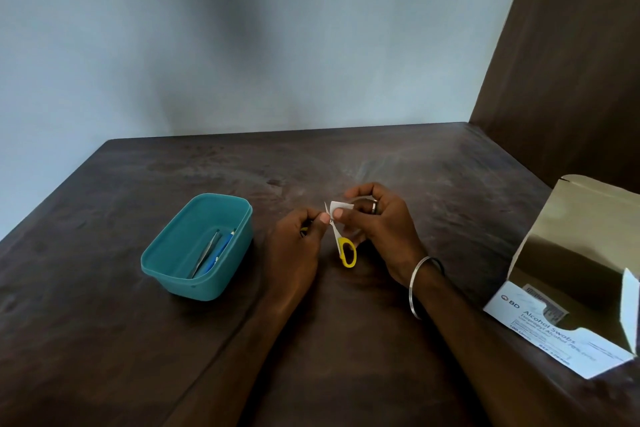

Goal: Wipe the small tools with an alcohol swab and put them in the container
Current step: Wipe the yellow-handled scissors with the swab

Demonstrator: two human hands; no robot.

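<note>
Yellow-handled scissors (pixel 341 241) pinched by left hand (pixel 301 239); white alcohol swab (pixel 339 209) pinched on blade by right hand (pixel 377 229). Teal container (pixel 166 253) set left on dark wooden table (pixel 381 163); grey wall (pixel 173 45) behind.

**One head-worn camera, looking forward and down over a dark table**

There is a single view, a wide-angle camera worn on the person's head. It faces forward and tilts down, so the dark wooden table (pixel 381 163) fills the lower half and a pale wall (pixel 242 28) the upper half. Both forearms enter from the bottom edge, and the left hand (pixel 298 243) and right hand (pixel 384 229) meet near the centre, close to the lens. A teal container (pixel 162 253) sits left of centre, and an open alcohol swab box (pixel 540 326) is cut off by the right edge. No second view shares the scene.
</note>
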